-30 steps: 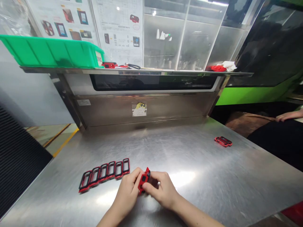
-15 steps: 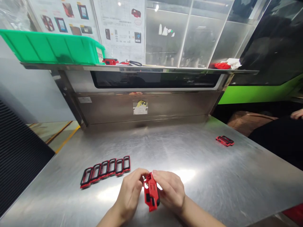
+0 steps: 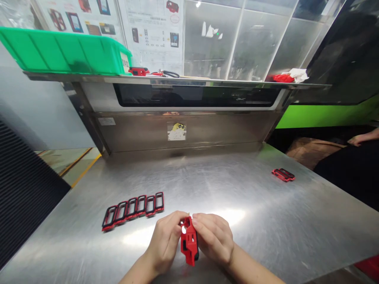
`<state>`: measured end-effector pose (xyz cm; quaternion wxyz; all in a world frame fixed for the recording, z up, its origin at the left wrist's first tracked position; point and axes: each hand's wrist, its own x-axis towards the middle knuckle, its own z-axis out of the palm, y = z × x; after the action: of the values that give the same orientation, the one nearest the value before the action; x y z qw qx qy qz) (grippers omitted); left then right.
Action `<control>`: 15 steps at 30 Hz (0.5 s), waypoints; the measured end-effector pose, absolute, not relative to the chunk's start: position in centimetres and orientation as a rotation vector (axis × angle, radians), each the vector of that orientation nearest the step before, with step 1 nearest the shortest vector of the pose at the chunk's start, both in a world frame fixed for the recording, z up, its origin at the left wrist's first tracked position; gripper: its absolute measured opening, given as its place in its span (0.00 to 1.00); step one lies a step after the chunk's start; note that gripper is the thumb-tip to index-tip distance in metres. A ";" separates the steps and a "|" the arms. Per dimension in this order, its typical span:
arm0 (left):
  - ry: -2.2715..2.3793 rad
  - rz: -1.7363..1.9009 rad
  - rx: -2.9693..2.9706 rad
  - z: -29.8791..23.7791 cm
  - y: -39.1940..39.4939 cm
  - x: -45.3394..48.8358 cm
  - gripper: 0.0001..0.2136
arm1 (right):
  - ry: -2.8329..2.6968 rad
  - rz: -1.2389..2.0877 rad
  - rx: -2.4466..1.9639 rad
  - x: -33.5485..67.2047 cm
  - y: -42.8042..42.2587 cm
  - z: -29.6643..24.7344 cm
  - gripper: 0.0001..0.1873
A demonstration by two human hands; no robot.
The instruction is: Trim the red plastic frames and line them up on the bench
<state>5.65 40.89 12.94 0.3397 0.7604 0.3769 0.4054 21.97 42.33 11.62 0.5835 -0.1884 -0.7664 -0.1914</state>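
Observation:
A red plastic case frame with black parts (image 3: 189, 244) is held upright on edge between my two hands, above the front of the metal table (image 3: 219, 177). My left hand (image 3: 166, 240) grips its left side near the top, fingers bent round it. On the other side, my right hand (image 3: 214, 236) presses its fingers along the upper right edge. The palms hide part of the frame's far side. Ahead and to the left lies a slanting row of several red and black case frames (image 3: 130, 210), set side by side.
Two similar frames (image 3: 283, 174) lie at the table's right. A metal shelf (image 3: 207, 82) crosses the back, bearing a green bin (image 3: 65, 53), a red part (image 3: 138, 71) and red and white cloth-like items (image 3: 288, 76). Another person's hand (image 3: 359, 139) shows at the far right.
The view has shifted slightly. The red case frame has turned a little between my hands, showing more of its slotted red side; both hands keep hold of it.

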 end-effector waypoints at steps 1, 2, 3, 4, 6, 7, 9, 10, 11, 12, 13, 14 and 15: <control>0.978 1.063 1.982 12.8 40.9 5.6 0.25 | -1.785 -0.432 -0.440 21.9 42.3 11.6 0.20; 0.976 1.073 1.981 12.6 41.0 5.6 0.24 | -1.785 -0.395 -0.451 21.8 42.4 11.6 0.20; 0.977 1.085 1.975 12.3 41.0 5.6 0.22 | -1.788 -0.332 -0.471 21.7 42.4 11.6 0.19; 0.986 1.103 1.963 11.9 41.1 5.6 0.21 | -1.798 -0.239 -0.507 21.6 42.4 11.6 0.18; 1.038 1.146 1.921 11.2 41.3 5.7 0.19 | -1.827 0.015 -0.629 21.3 42.5 11.6 0.14; 1.081 1.161 1.894 11.0 41.4 5.7 0.19 | -1.841 0.161 -0.708 21.1 42.6 11.5 0.10; 1.171 1.137 1.857 10.8 41.6 5.8 0.19 | -1.851 0.464 -0.865 20.8 42.7 11.4 0.03; 1.204 1.099 1.852 10.8 41.7 5.9 0.18 | -1.848 0.606 -0.931 20.6 42.7 11.3 0.03; 1.225 1.052 1.852 11.0 41.7 6.0 0.16 | -1.837 0.731 -0.977 20.5 42.8 11.2 0.04; 1.239 1.011 1.855 11.2 41.8 6.0 0.15 | -1.821 0.838 -1.006 20.3 42.8 11.1 0.04; 1.248 0.981 1.859 11.4 41.8 6.0 0.15 | -1.804 0.923 -1.018 20.2 42.7 11.0 0.04; 1.253 0.965 1.860 11.6 41.8 6.0 0.15 | -1.784 0.984 -1.022 20.2 42.7 11.0 0.05; 1.258 0.960 1.858 11.7 41.9 6.0 0.14 | -1.765 1.025 -1.021 20.1 42.7 11.0 0.06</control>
<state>6.03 41.86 11.75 0.3434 0.7150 0.4842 0.3693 20.09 42.66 10.97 0.4166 -0.4068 -0.7031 0.4081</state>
